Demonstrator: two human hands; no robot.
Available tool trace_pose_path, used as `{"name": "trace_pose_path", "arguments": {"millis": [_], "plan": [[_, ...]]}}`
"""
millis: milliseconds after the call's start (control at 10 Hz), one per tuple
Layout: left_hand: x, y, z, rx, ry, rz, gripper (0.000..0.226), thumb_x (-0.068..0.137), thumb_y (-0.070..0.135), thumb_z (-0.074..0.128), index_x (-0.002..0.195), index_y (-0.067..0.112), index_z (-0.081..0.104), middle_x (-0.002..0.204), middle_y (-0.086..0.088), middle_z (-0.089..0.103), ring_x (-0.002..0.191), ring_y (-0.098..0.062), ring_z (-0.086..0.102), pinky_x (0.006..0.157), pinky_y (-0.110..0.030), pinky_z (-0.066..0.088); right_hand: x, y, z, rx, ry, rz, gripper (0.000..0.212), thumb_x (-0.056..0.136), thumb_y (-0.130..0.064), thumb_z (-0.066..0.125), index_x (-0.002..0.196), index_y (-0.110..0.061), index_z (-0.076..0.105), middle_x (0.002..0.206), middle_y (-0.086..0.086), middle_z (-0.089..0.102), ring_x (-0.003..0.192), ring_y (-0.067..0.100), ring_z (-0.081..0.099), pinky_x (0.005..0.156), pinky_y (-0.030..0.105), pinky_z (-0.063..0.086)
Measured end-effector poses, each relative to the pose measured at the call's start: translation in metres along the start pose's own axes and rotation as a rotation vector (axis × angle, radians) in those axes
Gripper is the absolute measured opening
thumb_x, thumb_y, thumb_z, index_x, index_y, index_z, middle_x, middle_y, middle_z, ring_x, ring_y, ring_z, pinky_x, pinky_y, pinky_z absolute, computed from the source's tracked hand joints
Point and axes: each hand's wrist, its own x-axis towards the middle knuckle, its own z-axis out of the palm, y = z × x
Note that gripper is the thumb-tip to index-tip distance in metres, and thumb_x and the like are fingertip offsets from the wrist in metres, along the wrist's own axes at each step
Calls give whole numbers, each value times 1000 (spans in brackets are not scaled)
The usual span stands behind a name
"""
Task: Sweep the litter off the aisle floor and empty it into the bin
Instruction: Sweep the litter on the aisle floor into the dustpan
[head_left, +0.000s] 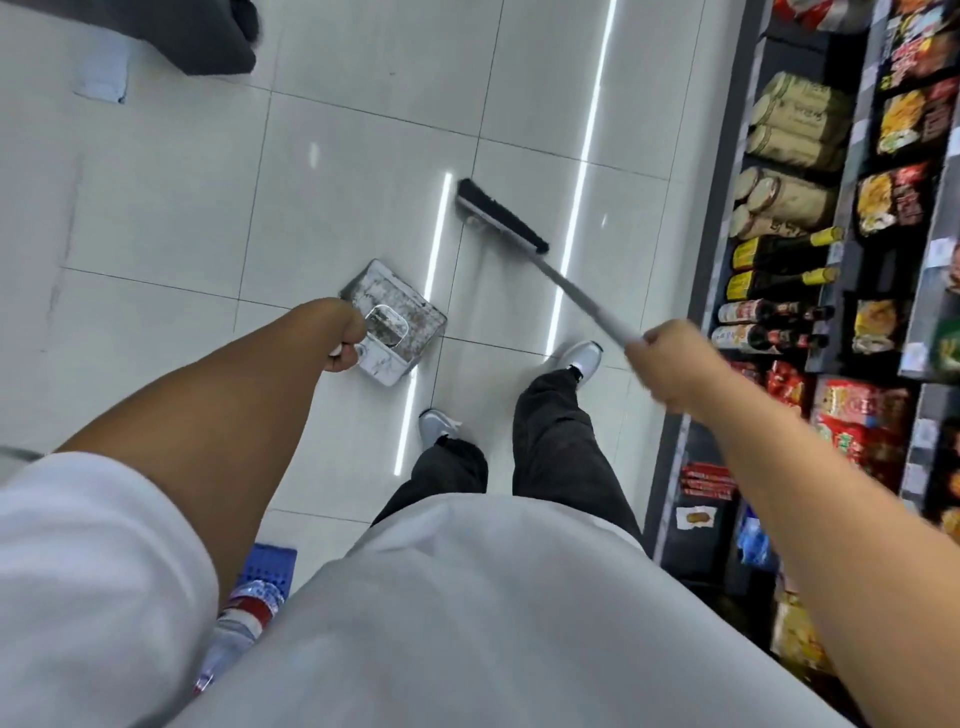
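Left grip: the left hand (345, 338) is squeezing tight around the handle of the dustpan (395, 325), with the arm reaching straight out and down.
Right grip: the right hand (662, 358) is wrapping closed around the top of the broom stick (576, 296), with the arm stretching out to the side of the body.
Broom: the broom head (501, 215) is sitting far out past the right grip, bristles down at the floor (337, 182); the stick is slanting back up to the hand.
Dustpan: it is hanging just beyond the left grip, well apart from the broom head. It looks dirty and speckled inside.
Litter: I am seeing only a small pale bit right by the broom head; it is too small to be sure. The bin is not showing.
What could go wrong, spill: the dustpan is looking tipped, so the crumbs inside could be sliding out if the left grip lets it lean more.
What could go wrong, bump: the shelf (779, 260) of bottles and packets is close beside the right grip, so a wide swing of the stick could be knocking something down.
What could go wrong, miss: the pan is far from the bristles, so swept bits could be scattering before reaching it.
What could go wrong, trip: the shoes (584, 358) are stepping close behind the pan and could be kicking it.
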Motion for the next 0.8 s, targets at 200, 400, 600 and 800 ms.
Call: {"name": "trace_pose_path", "arguments": {"millis": [200,400,600,800], "plan": [[2,-24,3,-23,63,-26,25,93,2,29,71,8,39,63,-8,34,19,-11,29,36,-4,23,7,-20,-52,88,137,-119,17,87,-17,48,81,-4,56,62,9,51,49,21,47,48,29,42],[-10,-51,21,-131,70,-67,23,91,1,28,73,7,40,65,-6,35,22,-10,33,40,-6,23,19,-49,3,-213,6,-154,12,89,-6,43,78,-7,41,71,9,48,52,21,48,45,30,40],[-20,-54,50,-151,87,-125,18,92,1,26,94,7,43,50,-7,42,18,-9,29,42,-7,22,-11,11,40,-167,-202,-155,12,92,-13,44,84,-6,50,65,9,50,49,21,49,43,26,39],[-45,-55,92,-268,50,-194,30,93,3,29,65,11,37,24,-5,36,43,-14,30,38,-6,21,10,28,-76,173,-219,-172,24,93,-18,49,98,3,59,68,14,49,48,19,37,40,22,27]]}}
